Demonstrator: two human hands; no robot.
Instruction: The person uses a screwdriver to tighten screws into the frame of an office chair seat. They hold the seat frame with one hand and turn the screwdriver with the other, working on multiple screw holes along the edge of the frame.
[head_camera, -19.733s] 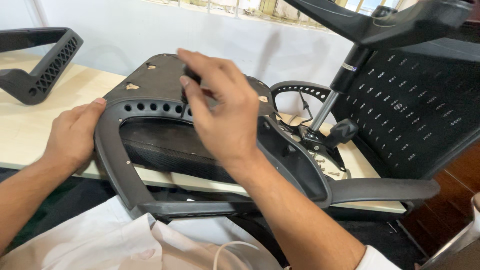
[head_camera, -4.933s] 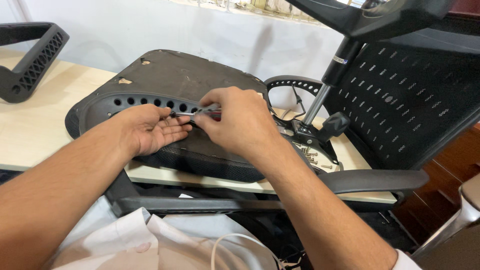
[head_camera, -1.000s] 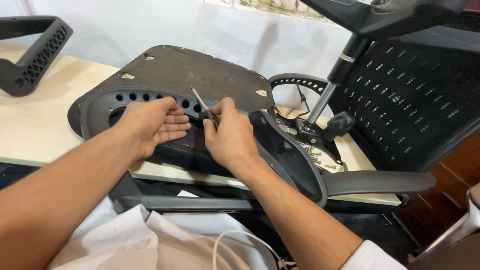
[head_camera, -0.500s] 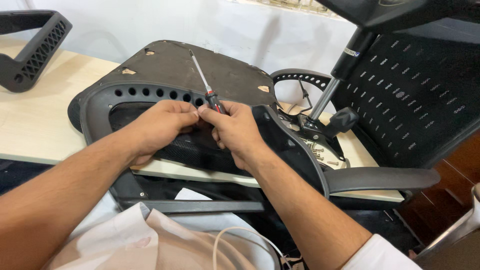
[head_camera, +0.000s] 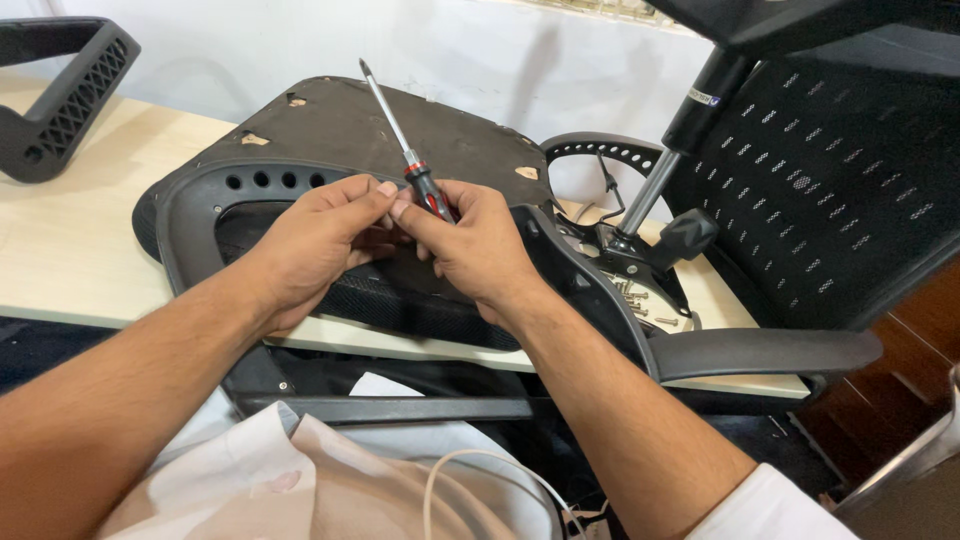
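Two hands meet on my red-and-black-handled screwdriver (head_camera: 424, 189) over upturned black plastic chair seat (head_camera: 400, 140), near surface (head_camera: 70, 250) front edge. Right hand (head_camera: 480, 250) closed around handle; left hand (head_camera: 320, 240) pinching beside it. Steel shaft points up, away, tilted left.

Loose black armrest (head_camera: 60, 95), white cable (head_camera: 480, 475)

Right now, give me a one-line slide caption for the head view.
Both hands, left hand and right hand, meet at a red-and-black screwdriver over an upturned office chair seat.
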